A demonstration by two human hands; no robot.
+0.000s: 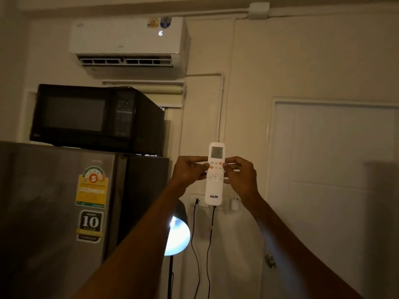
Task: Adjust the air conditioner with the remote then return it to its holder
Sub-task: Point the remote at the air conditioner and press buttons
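Now both bare hands are raised in front of the cream wall and they hold a white, long plastic remote with a small grey screen (215, 174) upright between them. The left hand (190, 170) takes the remote from its left edge, and the right hand (239, 171) takes it from its right edge, at the height of the small coloured buttons. The grip of each hand is pressed on the side of the remote, with the fingers bent around the edge and the thumbs near the button area; I cannot tell if a thumb pushes a button. The screen end points up and the end with the printed letters "AUX" points down.

The lower end of the remote is in front of a white wall socket strip (199, 200), where two thin black cables (210, 234) hang down. High on the wall, up and to the left of the remote, is the white wall-mounted air conditioner (127, 37), with its flap open and a lit digit on its front. Left of the hands stands a grey metal refrigerator (54, 212), and a black microwave oven (95, 117) sits on top of it. A lit floor lamp (177, 236) shines below the left forearm.
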